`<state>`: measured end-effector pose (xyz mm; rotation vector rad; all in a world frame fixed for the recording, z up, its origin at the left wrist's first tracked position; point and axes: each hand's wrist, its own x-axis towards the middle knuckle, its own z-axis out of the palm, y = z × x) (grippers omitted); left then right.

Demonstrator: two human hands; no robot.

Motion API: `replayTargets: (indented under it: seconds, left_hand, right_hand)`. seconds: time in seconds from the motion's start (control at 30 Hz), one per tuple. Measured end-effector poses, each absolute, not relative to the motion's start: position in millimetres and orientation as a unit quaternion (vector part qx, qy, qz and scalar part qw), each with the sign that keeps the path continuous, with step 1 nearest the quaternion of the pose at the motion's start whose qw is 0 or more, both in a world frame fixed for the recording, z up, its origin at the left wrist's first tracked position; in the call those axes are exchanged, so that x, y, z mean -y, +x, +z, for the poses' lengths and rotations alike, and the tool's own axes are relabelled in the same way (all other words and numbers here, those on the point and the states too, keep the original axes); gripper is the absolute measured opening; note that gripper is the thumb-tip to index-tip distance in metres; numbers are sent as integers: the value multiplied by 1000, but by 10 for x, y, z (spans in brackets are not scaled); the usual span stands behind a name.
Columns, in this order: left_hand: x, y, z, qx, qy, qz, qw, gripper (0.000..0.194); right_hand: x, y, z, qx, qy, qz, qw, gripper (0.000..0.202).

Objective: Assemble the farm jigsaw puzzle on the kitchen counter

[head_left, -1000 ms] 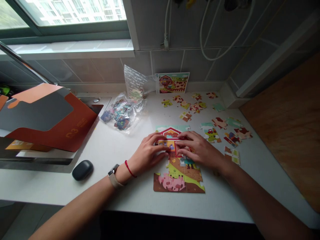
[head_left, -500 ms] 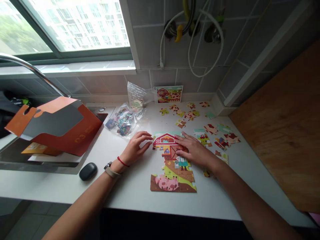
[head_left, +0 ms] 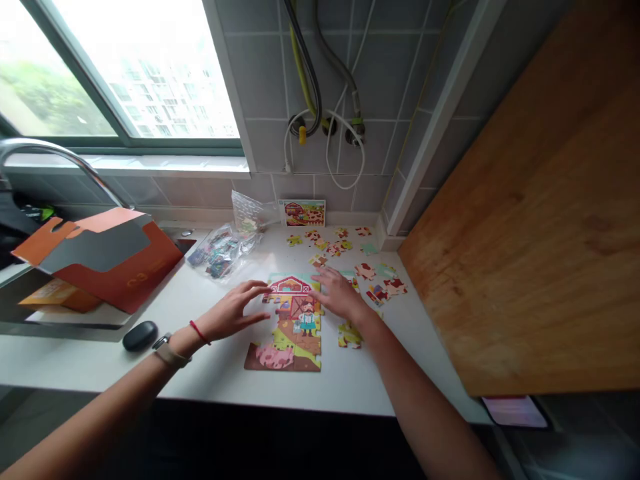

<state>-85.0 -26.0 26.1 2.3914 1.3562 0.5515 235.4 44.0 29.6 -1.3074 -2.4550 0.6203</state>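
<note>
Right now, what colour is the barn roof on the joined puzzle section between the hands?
Red with white trim, on the joined puzzle section; the head view shows it best.

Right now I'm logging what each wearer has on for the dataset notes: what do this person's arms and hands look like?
Both forearms are bare, with no sleeves in view. The left hand has no glove and no rings that I can make out; its wrist carries a thin red string bracelet and, just behind it, a watch with a dark case on a pale beige band. The right hand and its wrist are bare too.
</note>
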Motion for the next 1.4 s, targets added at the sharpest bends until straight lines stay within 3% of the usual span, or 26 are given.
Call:
replayTargets:
  seconds: [0.1,0.2,0.3,0.43,0.57,0.73,1.07,1.27,1.4]
  left_hand:
    - [561,-827,326,-462,866,88,167,101]
    - [805,-850,295,-484,860,51,154,119]
    - [932,-888,210,-530,833,46,152,107]
    - [991,-902,152,-561,811,60,155,83]
    - [1009,-862,204,-566,805,70,164,64]
    - [1011,-826,250,-563,796,73,208,58]
    - [892,-779,111,-572,773,163,222,59]
    - [813,-717,-37,-566,770,198,220,59]
    - [651,-743,6,-497,783,289,237,54]
  right_hand:
    - [-598,2770,402,817,-521,171,179,43]
    - [-672,3275,461,782,-583,148,163,33]
    - [-677,3653,451,762,-624,142,101,32]
    - [-699,3795,375,749,-644,149,36,48]
    - [-754,3719,292,735,-658,162,27,39]
    - [-766,3660,227,730,-657,183,39,20]
    - [-760,3616,229,751,-638,158,66,50]
    - [-767,3585,187,722,-664,183,74,44]
    - [-750,3582,168,709,-675,184,81,36]
